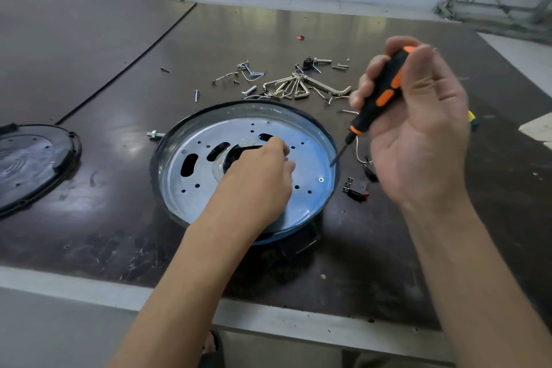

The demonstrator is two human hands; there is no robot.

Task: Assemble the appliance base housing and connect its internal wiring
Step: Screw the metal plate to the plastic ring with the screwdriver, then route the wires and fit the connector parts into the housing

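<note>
The round appliance base housing (325, 140) lies mid-table, a perforated metal plate (191, 188) set inside its dark rim. My left hand (260, 176) rests on the plate's centre, fingers curled down at the central opening; whether it pinches anything is hidden. My right hand (418, 122) grips a black-and-orange screwdriver (379, 95) above the housing's right edge, its tip angled down toward the rim. One screw (321, 179) sits in the plate near that edge.
Loose screws, bolts and hex keys (292, 85) are scattered behind the housing. A black round cover (33, 164) lies at the left. A red-and-black switch (357, 188) and thin wires sit right of the housing. The table's front edge (119, 293) is close to me.
</note>
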